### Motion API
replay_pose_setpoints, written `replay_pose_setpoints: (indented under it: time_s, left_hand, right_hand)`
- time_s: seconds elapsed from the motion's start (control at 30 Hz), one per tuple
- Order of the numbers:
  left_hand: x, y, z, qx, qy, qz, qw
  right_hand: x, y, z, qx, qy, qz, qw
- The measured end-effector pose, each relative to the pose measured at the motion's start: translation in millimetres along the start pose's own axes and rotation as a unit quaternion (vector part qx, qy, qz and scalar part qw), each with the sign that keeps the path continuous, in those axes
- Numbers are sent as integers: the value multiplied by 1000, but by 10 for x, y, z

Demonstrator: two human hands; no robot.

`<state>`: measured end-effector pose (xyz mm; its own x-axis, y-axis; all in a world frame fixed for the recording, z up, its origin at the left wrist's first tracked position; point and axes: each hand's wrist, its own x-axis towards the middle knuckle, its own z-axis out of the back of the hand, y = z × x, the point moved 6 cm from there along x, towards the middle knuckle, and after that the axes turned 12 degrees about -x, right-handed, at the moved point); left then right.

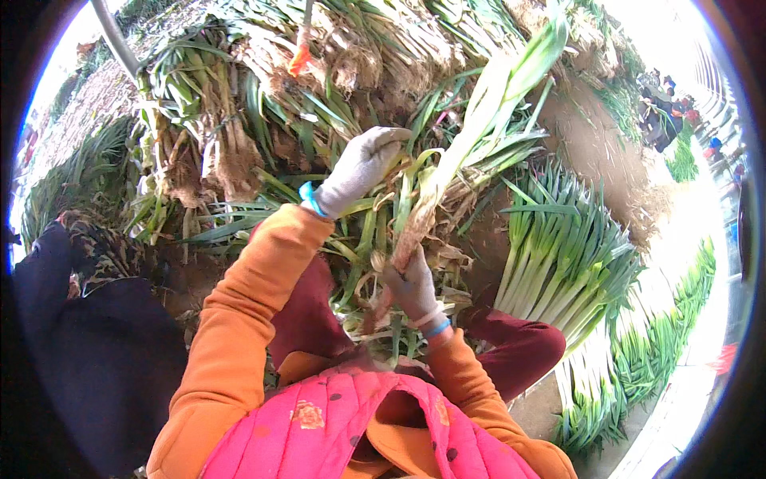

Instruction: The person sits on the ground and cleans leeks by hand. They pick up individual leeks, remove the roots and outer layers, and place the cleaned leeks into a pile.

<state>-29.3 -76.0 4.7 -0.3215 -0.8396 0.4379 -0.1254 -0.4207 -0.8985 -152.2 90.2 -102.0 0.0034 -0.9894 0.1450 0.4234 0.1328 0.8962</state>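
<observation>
My right hand (416,287), in a pale knit glove with a blue band at the wrist, grips a leek (479,120) near its brown, soil-covered root end. The leek points up and to the right, its broad green leaves at the far end. My left hand (371,161), gloved as well, is raised to the left of the leek, its fingers bent near some yellowish leaves; whether they hold any leaf cannot be told. Loose peeled leaves (365,239) lie below and between my hands, over the ground between my knees.
Unpeeled leeks with roots (371,60) are heaped ahead. A bundle of cleaned leeks (544,251) leans by my right knee, and more leek bundles (640,347) lie farther right. A person in dark clothes (114,359) is close on the left. A metal pole (114,39) stands at the upper left.
</observation>
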Motion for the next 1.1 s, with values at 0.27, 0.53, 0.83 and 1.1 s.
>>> replay_pose_setpoints:
  time_s: [0.27, 0.53, 0.83, 1.1]
  left_hand:
    - [-10, -463, -141, -413, 46, 160, 895]
    - [-19, -548, -149, -448, -27, 218, 866]
    - [-66, -484, -295, -441, -146, 203, 862]
    - [-208, -403, -210, -446, -168, 274, 836]
  right_hand:
    - [-484, 246, 139, 196, 195, -12, 961]
    - [296, 713, 794, -48, -27, 135, 989]
    - [1021, 1158, 429, 240, -93, 27, 966]
    - [917, 708, 77, 506, -135, -121, 843]
